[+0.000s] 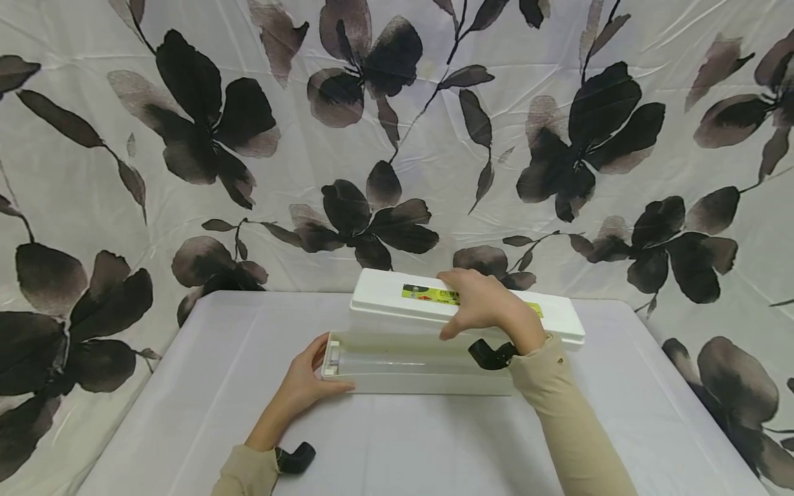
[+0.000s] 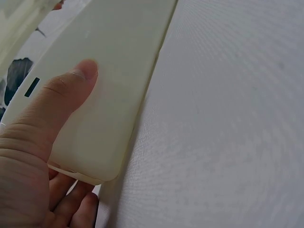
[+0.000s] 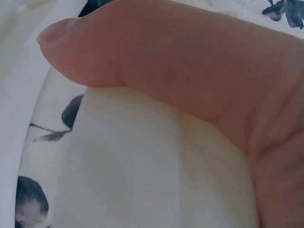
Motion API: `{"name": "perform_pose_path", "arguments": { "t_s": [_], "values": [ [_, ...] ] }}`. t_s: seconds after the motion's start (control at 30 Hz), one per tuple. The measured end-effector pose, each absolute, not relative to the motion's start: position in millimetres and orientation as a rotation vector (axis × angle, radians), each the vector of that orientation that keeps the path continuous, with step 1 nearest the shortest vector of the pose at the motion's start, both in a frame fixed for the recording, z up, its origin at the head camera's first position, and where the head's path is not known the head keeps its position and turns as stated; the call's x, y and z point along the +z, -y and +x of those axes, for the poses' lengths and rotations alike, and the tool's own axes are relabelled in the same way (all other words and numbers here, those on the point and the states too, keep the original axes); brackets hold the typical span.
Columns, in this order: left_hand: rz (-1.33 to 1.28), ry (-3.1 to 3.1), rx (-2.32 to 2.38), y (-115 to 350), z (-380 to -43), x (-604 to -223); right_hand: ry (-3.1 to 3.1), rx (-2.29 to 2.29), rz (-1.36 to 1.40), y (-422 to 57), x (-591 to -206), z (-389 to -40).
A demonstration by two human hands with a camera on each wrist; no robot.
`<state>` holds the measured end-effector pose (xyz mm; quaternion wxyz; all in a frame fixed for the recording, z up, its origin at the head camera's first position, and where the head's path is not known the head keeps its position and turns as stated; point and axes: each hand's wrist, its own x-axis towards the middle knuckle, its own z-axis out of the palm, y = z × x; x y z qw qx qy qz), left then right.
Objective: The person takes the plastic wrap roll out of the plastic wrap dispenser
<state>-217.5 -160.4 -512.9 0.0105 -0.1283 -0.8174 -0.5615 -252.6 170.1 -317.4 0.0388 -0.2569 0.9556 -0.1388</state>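
A flowered cloth [image 1: 428, 186] is filling the upper part of the head view, and below it a white-covered table [image 1: 397, 448] is spreading across the lower middle, where we are finding a long white box in two parts. Its base [image 1: 428, 384] is sitting on the table just below the centre of the frame, and its lid [image 1: 387, 296] is hanging above and behind it, slanting so that its right end is lying lower in the picture; we are not managing to tell whether that end is touching the base. The left hand [image 1: 305, 379] is gripping the base at its left end, and in the left wrist view we are seeing the thumb pressing the long wall while the fingers are curling around the end. The right hand [image 1: 486, 306] is clamping the lid across its width, partly covering a yellow-green label [image 1: 428, 294], so the two hands are working apart, each on its own part. As for progress, we are judging that the separation is standing complete along the left stretch: the mouth is showing open there, and a pale roll [image 1: 403, 364] is lying inside the base. Setting the lid down, whether on the base or elsewhere, is remaining undone, and we are not telling from this moment alone whether the box is being opened or closed.
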Motion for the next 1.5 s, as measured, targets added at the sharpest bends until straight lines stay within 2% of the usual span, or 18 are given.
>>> {"name": "perform_pose_path", "arguments": {
  "t_s": [0.53,1.0,1.5],
  "values": [
    [-0.405,2.521,-1.824,164,-220,-520,-2.96,-0.411,-0.662,-197,-321,-248],
    [-0.366,2.559,-1.771,152,-195,-486,-2.978,-0.446,-0.605,-233,-328,-247],
    [-0.398,2.543,-1.767,152,-195,-490,-2.987,-0.54,-0.555,-268,-335,-247]
  ]
}}
